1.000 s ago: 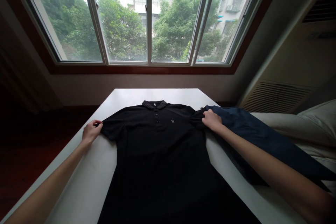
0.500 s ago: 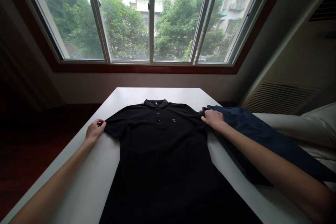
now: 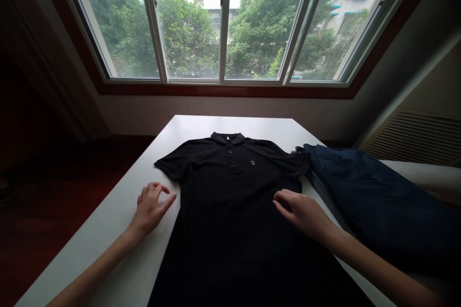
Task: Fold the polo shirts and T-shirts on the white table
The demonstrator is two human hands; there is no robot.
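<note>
Daylight enters through a wide sliding window (image 3: 223,24), with trees and a building outside. Below it, a white table (image 3: 262,127) extends toward the viewer over a dark red floor (image 3: 68,187). A louvred vent (image 3: 418,134) is located at the right.

Left hand (image 3: 153,206): positioned beside the shirt's left edge, over the bare table top. Forearm enters from the lower left corner and angles up and inward. Fingers are bent and spaced; the thumb points toward the shirt. The hand is empty and unclenched.

Right hand (image 3: 304,208): positioned over the shirt's right side, below the sleeve. Forearm enters from the lower right and angles up and inward. Fingers are loosely curled, with a gap between thumb and forefinger. No fabric is visible in the grip; contact with the shirt below cannot be determined.

Black shirt (image 3: 234,220): lies flat on the table, front side up. Long axis runs from the window end toward the viewer. Collar (image 3: 228,139) points to the window; the lower part runs out of view at the bottom. Sleeves extend outward to either side. Dark blue cloth (image 3: 382,201) lies along the right, next to the right-side sleeve.
</note>
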